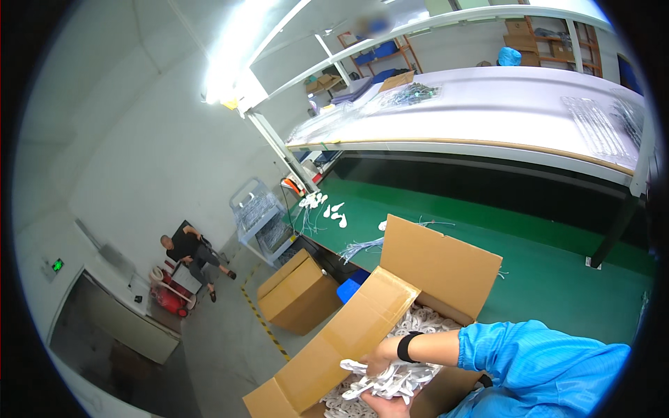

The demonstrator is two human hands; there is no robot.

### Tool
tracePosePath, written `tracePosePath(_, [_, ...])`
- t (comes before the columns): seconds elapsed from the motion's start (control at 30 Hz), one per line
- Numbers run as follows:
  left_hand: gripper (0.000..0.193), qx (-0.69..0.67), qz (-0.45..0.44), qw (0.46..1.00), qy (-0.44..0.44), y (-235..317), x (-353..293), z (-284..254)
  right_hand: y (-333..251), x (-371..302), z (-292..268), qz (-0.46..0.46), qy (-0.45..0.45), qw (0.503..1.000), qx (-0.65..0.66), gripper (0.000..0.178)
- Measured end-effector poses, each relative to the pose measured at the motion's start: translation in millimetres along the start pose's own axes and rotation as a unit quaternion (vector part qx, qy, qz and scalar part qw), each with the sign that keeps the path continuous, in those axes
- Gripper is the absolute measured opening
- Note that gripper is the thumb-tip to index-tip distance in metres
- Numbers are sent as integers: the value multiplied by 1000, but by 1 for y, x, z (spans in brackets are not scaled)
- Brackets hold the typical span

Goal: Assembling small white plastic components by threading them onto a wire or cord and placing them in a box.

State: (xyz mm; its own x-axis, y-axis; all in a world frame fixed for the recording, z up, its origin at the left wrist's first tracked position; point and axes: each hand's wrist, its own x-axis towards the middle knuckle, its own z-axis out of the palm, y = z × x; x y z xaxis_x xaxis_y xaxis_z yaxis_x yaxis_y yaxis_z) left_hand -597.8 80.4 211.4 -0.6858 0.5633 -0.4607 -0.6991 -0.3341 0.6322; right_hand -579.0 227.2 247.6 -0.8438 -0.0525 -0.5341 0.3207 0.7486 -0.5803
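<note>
An opened cardboard box [348,331] stands in front of me, its flaps folded outward. Many small white plastic pieces [421,322] fill it, some of them looped or ring-shaped. Above this heap, a loose bunch of the same white pieces [394,382] is between my two hands. My right hand [378,359], with a black band on the wrist, curls over the bunch from above, fingers partly hidden. From below, my left hand [388,405] cups the bunch, fingers and thumb around its edge; most of its arm is out of sight.
A green work surface [557,296] beyond the box carries white teardrop-shaped pieces [336,214] and thin bundled cables [359,248]. A white shelf [474,115] runs above it. Another carton [296,292], a blue bin [352,285] and a cart [259,216] stand left. A person [191,254] sits by the wall.
</note>
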Motion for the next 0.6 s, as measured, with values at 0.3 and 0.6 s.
tracePosePath(0.3, [46, 5, 28, 1000, -4, -8, -87, 84, -39, -148, -49, 54, 170, 982, 58, 56])
tracePosePath(0.6, [69, 113, -122, 925, -342, -80, -175, 206, -22, -391, -7, 188, 438, 869, 130, 54])
